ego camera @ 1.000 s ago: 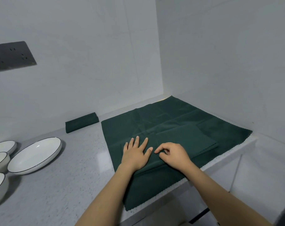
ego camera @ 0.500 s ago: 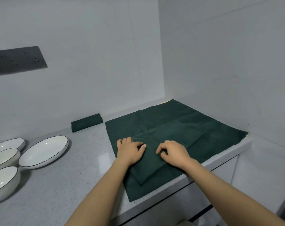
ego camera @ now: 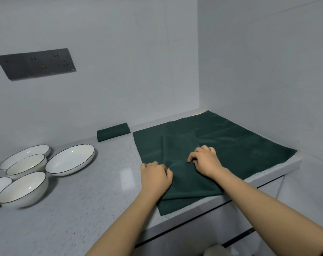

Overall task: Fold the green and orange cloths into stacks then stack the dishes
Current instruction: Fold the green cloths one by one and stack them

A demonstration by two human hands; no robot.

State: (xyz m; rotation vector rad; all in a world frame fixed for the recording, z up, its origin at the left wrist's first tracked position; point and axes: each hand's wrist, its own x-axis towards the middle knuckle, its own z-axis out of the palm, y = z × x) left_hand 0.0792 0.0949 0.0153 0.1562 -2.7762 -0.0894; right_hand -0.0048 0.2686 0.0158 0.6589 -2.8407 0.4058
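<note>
Both hands [ego camera: 156, 177] [ego camera: 206, 160] have dragged the folded green cloth [ego camera: 188, 180] nearer, fingers curled gripping it.

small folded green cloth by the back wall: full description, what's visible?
The small folded green cloth is dark green with a soft matte look, folded into a compact flat rectangle. It lies on the grey speckled counter close to the back wall, left of the large spread green cloth and apart from it. Neither hand touches it.
</note>
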